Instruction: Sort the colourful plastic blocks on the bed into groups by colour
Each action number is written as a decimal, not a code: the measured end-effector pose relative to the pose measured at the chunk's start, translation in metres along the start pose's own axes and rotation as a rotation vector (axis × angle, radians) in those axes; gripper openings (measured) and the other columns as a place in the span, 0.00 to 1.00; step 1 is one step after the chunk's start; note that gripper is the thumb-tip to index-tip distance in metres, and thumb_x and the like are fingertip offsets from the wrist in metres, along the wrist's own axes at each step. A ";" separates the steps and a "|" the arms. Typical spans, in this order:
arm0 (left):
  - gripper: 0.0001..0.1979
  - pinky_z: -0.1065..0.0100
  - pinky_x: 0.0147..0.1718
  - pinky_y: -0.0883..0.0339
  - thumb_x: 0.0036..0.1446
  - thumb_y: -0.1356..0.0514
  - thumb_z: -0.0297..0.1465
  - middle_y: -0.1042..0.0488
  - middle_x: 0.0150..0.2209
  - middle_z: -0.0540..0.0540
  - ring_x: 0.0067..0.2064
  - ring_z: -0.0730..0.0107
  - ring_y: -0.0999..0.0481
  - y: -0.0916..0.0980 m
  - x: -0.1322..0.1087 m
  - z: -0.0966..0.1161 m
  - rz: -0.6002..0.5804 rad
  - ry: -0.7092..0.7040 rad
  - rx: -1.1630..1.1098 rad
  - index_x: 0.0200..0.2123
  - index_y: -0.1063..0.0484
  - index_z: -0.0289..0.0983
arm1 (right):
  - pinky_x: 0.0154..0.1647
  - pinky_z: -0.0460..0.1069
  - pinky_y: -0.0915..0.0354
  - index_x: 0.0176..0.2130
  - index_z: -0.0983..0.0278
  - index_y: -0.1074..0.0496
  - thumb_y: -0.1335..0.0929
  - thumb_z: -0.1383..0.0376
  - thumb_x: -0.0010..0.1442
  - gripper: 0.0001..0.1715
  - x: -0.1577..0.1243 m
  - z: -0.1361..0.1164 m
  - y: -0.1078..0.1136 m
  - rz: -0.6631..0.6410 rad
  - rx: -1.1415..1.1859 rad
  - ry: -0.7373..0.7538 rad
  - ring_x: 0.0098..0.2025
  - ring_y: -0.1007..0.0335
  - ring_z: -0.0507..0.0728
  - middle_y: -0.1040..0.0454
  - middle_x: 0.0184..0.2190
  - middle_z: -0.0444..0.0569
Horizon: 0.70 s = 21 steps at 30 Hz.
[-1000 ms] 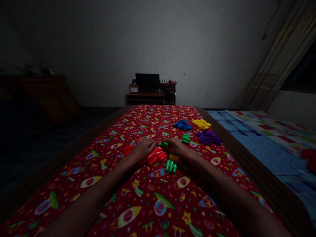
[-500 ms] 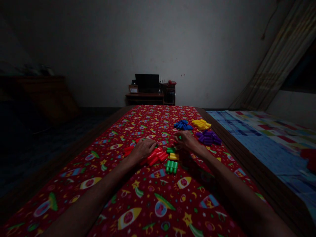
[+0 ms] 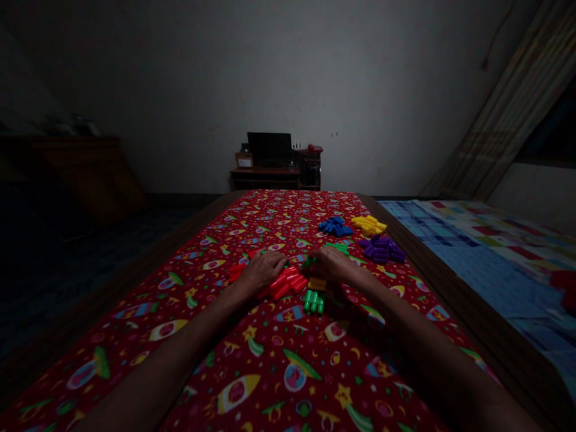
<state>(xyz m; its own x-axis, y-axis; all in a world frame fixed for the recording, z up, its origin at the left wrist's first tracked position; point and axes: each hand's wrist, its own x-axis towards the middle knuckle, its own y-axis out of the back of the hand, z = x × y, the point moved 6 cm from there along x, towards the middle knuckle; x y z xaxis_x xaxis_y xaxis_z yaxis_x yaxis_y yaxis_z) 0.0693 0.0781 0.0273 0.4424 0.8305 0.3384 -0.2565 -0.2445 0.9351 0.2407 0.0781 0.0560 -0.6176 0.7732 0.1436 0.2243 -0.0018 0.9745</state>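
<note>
My left hand [image 3: 265, 267] rests over a heap of red plastic blocks [image 3: 284, 284], its fingers curled down together; whatever lies under the fingertips is hidden. A few paces of cloth to its right, my right hand [image 3: 332, 264] pinches a green plastic block [image 3: 309, 261] just above the near pieces. Directly beneath it is a yellow block [image 3: 317, 284], partly in shadow. In front of that lies a green ribbed block [image 3: 314, 302]. More green blocks [image 3: 337, 247] show behind the right hand.
Farther right lie piles of blue blocks [image 3: 334, 227], yellow blocks [image 3: 369, 225] and purple blocks [image 3: 382, 249]. A red patterned cloth [image 3: 243, 360] covers the table. Beyond its far end stands a desk with a monitor [image 3: 270, 149]. A bed [image 3: 432, 240] is on the right.
My right hand has moved left and down toward the yellow block with a green block in its fingers. Green blocks behind it have come into view. My left hand stays in place.
</note>
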 end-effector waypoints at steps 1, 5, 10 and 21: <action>0.17 0.61 0.50 0.39 0.65 0.54 0.32 0.21 0.44 0.45 0.47 0.63 0.25 0.000 0.000 0.000 -0.009 0.006 0.008 0.40 0.24 0.40 | 0.31 0.44 0.45 0.45 0.68 0.24 0.36 0.70 0.58 0.16 0.001 0.006 0.002 0.040 -0.003 -0.026 0.34 0.29 0.54 0.22 0.34 0.55; 0.17 0.60 0.50 0.39 0.65 0.54 0.32 0.22 0.46 0.45 0.48 0.62 0.26 0.003 0.000 0.002 -0.036 0.029 0.013 0.41 0.24 0.40 | 0.30 0.44 0.46 0.42 0.67 0.23 0.34 0.70 0.56 0.14 0.002 0.016 0.001 0.069 0.070 -0.026 0.32 0.31 0.53 0.23 0.32 0.52; 0.18 0.59 0.50 0.39 0.66 0.55 0.32 0.22 0.46 0.45 0.48 0.62 0.26 0.007 0.000 0.007 -0.048 0.040 0.003 0.41 0.24 0.40 | 0.26 0.44 0.50 0.33 0.67 0.24 0.35 0.69 0.59 0.10 0.005 0.005 -0.006 0.000 0.110 0.044 0.25 0.37 0.49 0.26 0.25 0.47; 0.15 0.56 0.52 0.40 0.63 0.50 0.33 0.26 0.44 0.42 0.49 0.60 0.29 0.005 0.000 0.002 0.138 -0.051 0.012 0.47 0.26 0.40 | 0.38 0.45 0.41 0.49 0.67 0.27 0.31 0.68 0.57 0.19 0.004 -0.009 -0.020 0.116 0.259 0.145 0.39 0.29 0.55 0.23 0.40 0.54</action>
<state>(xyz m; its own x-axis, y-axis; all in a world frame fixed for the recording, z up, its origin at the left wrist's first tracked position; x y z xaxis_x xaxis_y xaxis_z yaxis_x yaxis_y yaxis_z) 0.0696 0.0765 0.0321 0.4469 0.7619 0.4687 -0.3081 -0.3608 0.8803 0.2273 0.0758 0.0385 -0.6736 0.6786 0.2928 0.4727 0.0910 0.8765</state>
